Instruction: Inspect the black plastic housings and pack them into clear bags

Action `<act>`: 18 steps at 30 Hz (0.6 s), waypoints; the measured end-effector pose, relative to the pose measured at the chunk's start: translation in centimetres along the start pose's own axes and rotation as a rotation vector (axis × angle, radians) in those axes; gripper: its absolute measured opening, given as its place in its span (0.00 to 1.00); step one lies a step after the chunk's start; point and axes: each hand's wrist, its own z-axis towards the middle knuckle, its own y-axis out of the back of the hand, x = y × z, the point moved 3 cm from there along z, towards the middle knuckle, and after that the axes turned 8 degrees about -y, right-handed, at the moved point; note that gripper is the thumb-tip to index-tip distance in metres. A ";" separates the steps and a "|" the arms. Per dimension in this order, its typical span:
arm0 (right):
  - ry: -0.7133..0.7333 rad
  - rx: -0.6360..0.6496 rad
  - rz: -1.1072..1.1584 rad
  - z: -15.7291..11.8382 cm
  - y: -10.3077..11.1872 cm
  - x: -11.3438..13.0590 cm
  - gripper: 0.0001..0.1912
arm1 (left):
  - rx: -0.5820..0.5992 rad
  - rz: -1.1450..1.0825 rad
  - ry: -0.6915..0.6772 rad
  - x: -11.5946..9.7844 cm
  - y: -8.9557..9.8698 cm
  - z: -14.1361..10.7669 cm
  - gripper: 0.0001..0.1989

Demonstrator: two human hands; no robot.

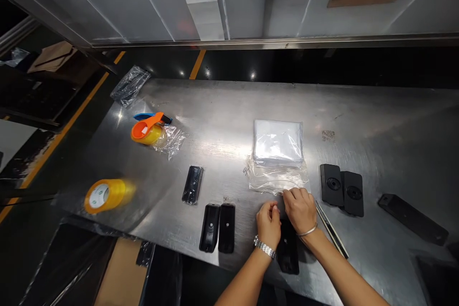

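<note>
My left hand point(268, 224), with a metal watch at its wrist, has its fingers curled closed beside a black elongated casing point(289, 253). Opposite it, my right hand point(300, 210), wearing a bangle, also has bent, closed fingers above the casing's far end. What either set of fingertips grips is hidden. Just beyond the right fingers lies the crumpled edge of a clear plastic bag point(276, 177), with a stack of clear plastic sleeves point(278, 141) on it. To the right of my right hand rests a thin pair of tweezers-like strips point(332, 229).
Two black casings point(218, 228) and a plastic-wrapped one point(192, 184) lie left. Two black blocks with round recesses point(342, 189) and a long black piece point(412, 218) lie right. Yellow tape rolls point(105, 195) and an orange tool point(147, 125) stand on the metal table point(215, 110).
</note>
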 end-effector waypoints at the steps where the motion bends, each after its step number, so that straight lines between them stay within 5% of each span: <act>1: 0.004 -0.004 0.017 -0.2 0.2 -0.1 0.13 | 0.005 -0.027 0.007 -0.1 -0.5 0.4 0.15; 6: 0.050 -0.003 0.161 -2.6 1.9 0.2 0.11 | 0.060 -0.199 -0.001 -1.7 -2.3 0.4 0.18; 11: 0.040 0.009 0.380 -5.4 3.5 0.8 0.10 | 0.051 -0.316 0.016 -3.0 -1.7 -1.0 0.15; 18: -0.328 -0.004 0.591 -6.5 4.4 -1.1 0.17 | 0.086 -0.363 0.091 -3.7 0.1 -3.6 0.14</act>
